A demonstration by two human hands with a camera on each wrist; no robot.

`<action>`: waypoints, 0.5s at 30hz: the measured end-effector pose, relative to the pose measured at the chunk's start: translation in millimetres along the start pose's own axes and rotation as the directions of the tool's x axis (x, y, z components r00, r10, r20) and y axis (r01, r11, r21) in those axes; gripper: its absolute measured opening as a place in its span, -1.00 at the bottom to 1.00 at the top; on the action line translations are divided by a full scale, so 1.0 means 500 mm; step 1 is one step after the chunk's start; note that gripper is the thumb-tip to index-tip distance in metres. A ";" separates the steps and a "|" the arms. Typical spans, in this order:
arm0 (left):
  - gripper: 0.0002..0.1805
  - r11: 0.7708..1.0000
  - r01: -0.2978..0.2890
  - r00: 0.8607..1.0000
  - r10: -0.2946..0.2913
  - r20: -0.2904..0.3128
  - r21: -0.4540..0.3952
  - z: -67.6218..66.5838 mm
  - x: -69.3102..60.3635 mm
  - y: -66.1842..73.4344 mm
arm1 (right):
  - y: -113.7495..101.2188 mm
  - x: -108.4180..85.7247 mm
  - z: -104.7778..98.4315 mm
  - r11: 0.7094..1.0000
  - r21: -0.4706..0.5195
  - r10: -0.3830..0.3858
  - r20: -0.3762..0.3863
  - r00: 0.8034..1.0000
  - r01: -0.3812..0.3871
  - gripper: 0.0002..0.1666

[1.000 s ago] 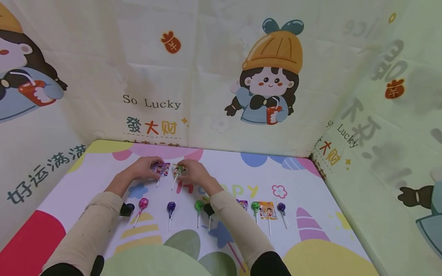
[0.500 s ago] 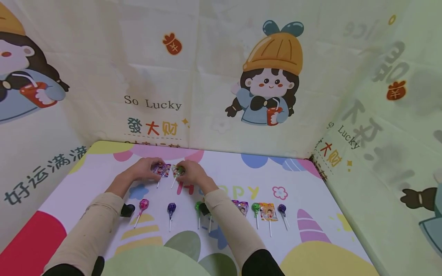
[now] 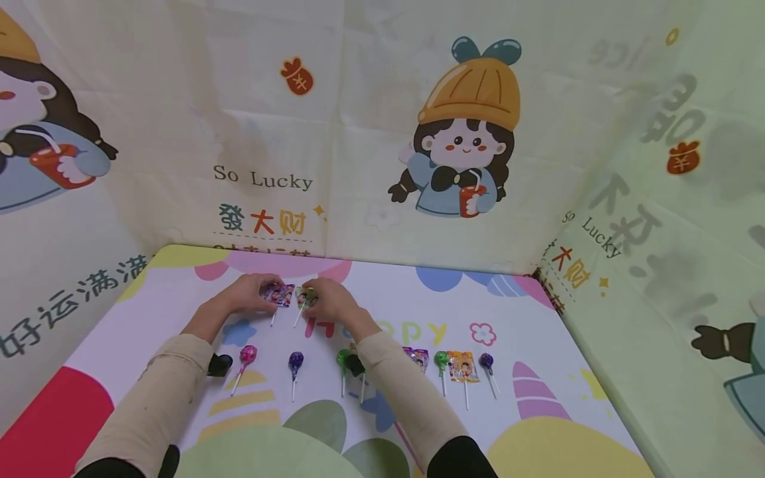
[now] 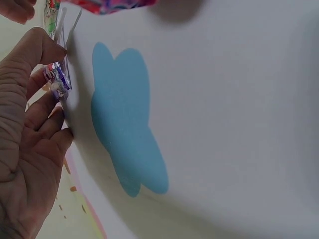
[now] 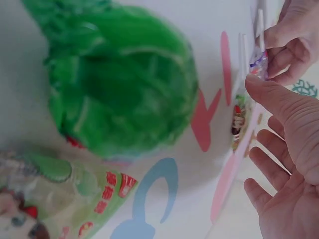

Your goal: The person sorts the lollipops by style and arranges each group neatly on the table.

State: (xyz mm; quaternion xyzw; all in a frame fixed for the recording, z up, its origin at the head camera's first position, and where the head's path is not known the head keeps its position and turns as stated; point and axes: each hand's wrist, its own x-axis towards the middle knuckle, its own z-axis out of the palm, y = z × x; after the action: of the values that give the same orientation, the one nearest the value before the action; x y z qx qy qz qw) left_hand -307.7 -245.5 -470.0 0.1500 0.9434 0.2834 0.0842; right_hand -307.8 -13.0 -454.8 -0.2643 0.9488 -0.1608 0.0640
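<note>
Gripping purple pop [image 3: 279, 295], my left hand [image 3: 248, 292]; green pop [image 3: 306, 297], right hand [image 3: 333, 301], just right of purple pop. Both sticks [image 3: 273, 317] point toward me.

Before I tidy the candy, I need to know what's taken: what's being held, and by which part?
The left grip holds a purple lollipop by its wrapped left side; the right grip, a green lollipop by its wrapped right side.

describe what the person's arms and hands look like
The left hand and right hand are ungloved. Wrinkled beige sleeves cover both forearms, with black material further back on each. A small black piece shows beside each wrist; its details are unclear.
</note>
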 end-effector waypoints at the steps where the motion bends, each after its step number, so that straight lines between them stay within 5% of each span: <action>1: -0.31 1.000 -0.003 1.000 0.003 0.000 0.003 0.000 0.000 0.001 | 0.000 -0.004 -0.003 1.000 0.006 -0.005 -0.003 1.000 0.005 -0.26; 15: -0.25 1.000 -0.005 1.000 0.005 0.002 0.031 0.004 0.006 -0.005 | 0.016 -0.089 -0.055 0.974 0.178 -0.120 -0.122 0.985 0.141 -0.31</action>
State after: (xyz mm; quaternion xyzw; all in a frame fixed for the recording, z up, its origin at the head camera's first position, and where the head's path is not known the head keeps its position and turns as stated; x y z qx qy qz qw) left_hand -310.7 -245.3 -473.4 0.1541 0.9472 0.2690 0.0822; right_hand -279.5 23.9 -429.9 -0.3096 0.9123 -0.2669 0.0251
